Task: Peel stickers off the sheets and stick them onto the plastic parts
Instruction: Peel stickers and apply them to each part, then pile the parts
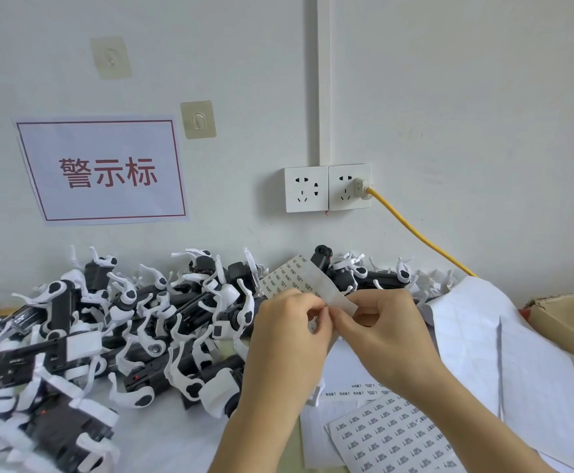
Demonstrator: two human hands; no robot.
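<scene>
Sticker strip is held up above the desk's middle, pinched at its lower end by the left hand and right hand, fingertips meeting. Plastic parts are heaped along the desk's left side; printed sticker sheets lie near its front edge.
</scene>
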